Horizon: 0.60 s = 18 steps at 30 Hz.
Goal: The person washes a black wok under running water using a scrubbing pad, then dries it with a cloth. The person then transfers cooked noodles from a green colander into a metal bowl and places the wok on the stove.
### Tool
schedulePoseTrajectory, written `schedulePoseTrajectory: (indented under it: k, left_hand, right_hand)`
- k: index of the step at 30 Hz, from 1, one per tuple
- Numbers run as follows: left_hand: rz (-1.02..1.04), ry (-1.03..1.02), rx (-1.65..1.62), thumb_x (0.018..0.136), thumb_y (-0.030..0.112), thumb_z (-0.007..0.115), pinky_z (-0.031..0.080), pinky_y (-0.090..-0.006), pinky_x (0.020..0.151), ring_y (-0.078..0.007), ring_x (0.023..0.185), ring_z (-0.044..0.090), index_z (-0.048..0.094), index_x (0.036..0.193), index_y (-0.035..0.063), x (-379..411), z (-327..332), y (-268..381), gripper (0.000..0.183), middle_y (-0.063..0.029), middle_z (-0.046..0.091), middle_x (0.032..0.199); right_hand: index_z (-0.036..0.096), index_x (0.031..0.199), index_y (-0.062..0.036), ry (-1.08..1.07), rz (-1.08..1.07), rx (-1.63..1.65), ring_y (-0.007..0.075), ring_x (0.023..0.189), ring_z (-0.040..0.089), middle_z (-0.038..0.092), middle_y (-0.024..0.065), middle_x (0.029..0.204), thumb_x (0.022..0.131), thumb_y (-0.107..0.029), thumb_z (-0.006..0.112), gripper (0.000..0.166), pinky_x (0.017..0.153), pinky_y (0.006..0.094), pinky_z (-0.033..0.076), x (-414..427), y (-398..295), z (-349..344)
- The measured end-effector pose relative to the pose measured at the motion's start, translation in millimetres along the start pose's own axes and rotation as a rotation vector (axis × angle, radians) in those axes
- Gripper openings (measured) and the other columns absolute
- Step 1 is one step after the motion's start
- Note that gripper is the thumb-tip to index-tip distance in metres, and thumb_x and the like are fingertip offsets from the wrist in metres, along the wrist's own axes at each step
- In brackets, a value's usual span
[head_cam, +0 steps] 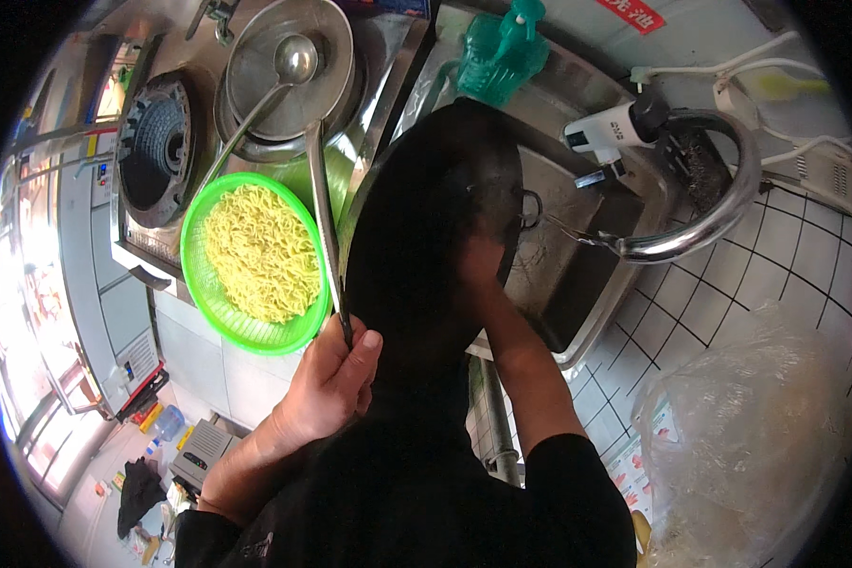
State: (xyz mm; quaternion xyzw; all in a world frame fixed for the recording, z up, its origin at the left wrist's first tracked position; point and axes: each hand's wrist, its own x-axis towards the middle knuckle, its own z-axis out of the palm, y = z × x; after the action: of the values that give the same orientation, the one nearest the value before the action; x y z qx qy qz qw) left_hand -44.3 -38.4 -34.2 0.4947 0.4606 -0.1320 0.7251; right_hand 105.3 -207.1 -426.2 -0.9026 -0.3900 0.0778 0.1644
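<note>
A large black wok (pixel 412 206) tilts above the left part of a steel sink (pixel 610 298), its loop handle (pixel 532 209) on the right side. My right hand (pixel 484 255) reaches over the wok's dark inside; it is blurred, and what its fingers hold is hidden. Lower left of the wok, my left hand (pixel 337 376) is closed around the dark end of a long metal handle (pixel 324 199). That handle runs up to a round metal pan (pixel 255 78) with a ladle (pixel 296 59) lying in it. A bright green basket (pixel 213 319) of yellow noodles (pixel 263 252) is beside the handle.
A curved chrome faucet (pixel 689 245) with a white body (pixel 600 135) arches over the sink's right side. A green plastic container (pixel 504 53) stands behind the wok. At far left is a gas burner (pixel 156 149). Clear plastic bags (pixel 745 447) lie lower right.
</note>
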Motion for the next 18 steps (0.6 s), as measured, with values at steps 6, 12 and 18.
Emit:
schedulePoseTrajectory:
  k: [6,12,18]
  left_hand:
    - [-0.023,0.012,0.013,0.111,0.026,0.048,0.041,-0.0233,0.045,-0.0083,0.049,0.048,0.042,0.093,0.0075,-0.4,0.6,-3.8,0.026,0.0003,0.049,0.065]
    - [-0.032,0.006,0.003,0.110,0.027,0.049,0.041,-0.0233,0.045,-0.0079,0.049,0.048,0.042,0.094,0.0077,1.7,0.5,1.8,0.027,0.0014,0.049,0.065]
    - [-0.018,0.007,0.035,0.110,0.027,0.049,0.040,-0.0231,0.045,-0.0074,0.048,0.048,0.042,0.094,0.0075,1.0,-4.0,-4.2,0.026,0.0019,0.049,0.063]
  right_hand:
    - [0.074,0.101,-0.0118,0.012,0.050,0.048,0.0334,0.089,0.070,0.066,0.0134,0.118,0.090,-0.023,0.067,0.018,0.065,0.0473,0.058,-11.5,-15.8,-3.8]
    - [0.073,0.095,-0.0169,-0.106,0.241,-0.002,0.0344,0.083,0.071,0.068,0.0094,0.110,0.089,-0.025,0.069,0.011,0.063,0.0491,0.058,8.4,8.5,9.1]
    - [0.072,0.097,-0.0137,-0.134,0.270,0.115,0.0382,0.074,0.070,0.068,0.0169,0.101,0.091,-0.022,0.067,0.011,0.061,0.0512,0.057,-3.2,1.5,5.5]
